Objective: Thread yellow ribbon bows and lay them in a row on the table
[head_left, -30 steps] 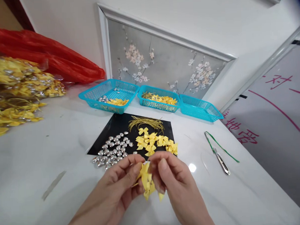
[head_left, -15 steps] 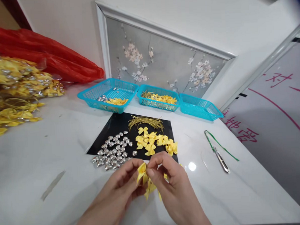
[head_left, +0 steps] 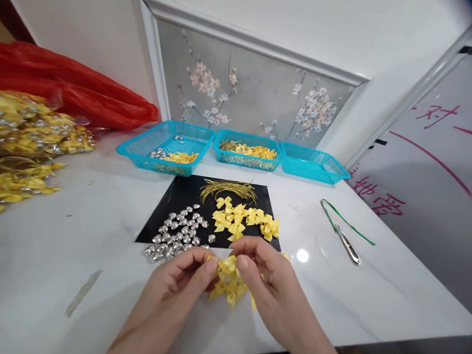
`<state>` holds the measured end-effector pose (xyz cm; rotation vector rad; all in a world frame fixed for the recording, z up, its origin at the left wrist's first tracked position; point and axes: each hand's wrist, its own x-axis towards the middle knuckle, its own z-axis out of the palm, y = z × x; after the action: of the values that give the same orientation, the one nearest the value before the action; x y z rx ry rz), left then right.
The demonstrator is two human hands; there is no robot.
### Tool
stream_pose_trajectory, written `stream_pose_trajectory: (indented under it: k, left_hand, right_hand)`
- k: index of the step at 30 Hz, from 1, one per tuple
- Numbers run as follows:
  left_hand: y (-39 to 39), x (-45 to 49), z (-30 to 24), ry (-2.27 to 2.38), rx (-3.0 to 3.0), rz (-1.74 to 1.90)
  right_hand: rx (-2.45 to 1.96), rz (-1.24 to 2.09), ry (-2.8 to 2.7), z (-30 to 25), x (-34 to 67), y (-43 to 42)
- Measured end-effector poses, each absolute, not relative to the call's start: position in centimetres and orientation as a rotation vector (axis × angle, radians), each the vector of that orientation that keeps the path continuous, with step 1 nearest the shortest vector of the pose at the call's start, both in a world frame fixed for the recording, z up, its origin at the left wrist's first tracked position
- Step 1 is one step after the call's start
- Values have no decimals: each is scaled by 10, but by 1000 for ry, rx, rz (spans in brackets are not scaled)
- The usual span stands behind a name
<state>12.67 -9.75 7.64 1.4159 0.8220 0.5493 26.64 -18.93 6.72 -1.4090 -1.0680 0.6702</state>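
Observation:
A yellow ribbon bow (head_left: 227,265) is pinched between my left hand (head_left: 185,278) and my right hand (head_left: 266,280), thumbs and fingertips closed on its two sides. More yellow bows (head_left: 230,291) lie below it, between the hands and partly hidden by them. Just beyond my fingers is a black mat (head_left: 159,217). On the mat's left part, and spilling over its near edge, are many silver heart charms (head_left: 179,229). Loose yellow bows (head_left: 236,219) lie on its right part, and a bundle of gold cords (head_left: 228,189) curves along the far side.
Three blue baskets stand along the wall: one with charms and bows (head_left: 168,143), one with cords and bows (head_left: 248,150), and one at right (head_left: 313,163). Thread snips (head_left: 348,247) with green cord lie right. Bagged yellow bows (head_left: 34,128) and red plastic (head_left: 79,84) are at left.
The held bow has turned to face me more squarely, and my left fingertips have shifted on its left side. More of the bows beneath show. The view has tilted slightly.

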Motion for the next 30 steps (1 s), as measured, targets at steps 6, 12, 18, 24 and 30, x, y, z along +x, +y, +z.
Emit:
stream_pose_trajectory:
  k: [6, 12, 18, 24, 30]
  left_hand:
    - [-103, 126, 77, 797, 1336, 586]
    - [-111, 132, 79, 678, 849, 576]
    - [-103, 126, 71, 795, 874, 591]
    - [-97, 114, 63, 743, 1242, 522]
    - [-108, 122, 72, 642, 1085, 494]
  right_hand:
    - [-1357, 791, -1009, 63, 260, -190]
    - [-1070, 962, -810, 55, 251, -184]
    - [-1113, 920, -747, 49, 254, -186]
    - [-1203, 891, -825, 56, 259, -191]
    - [-1088, 972, -738, 51, 252, -187]
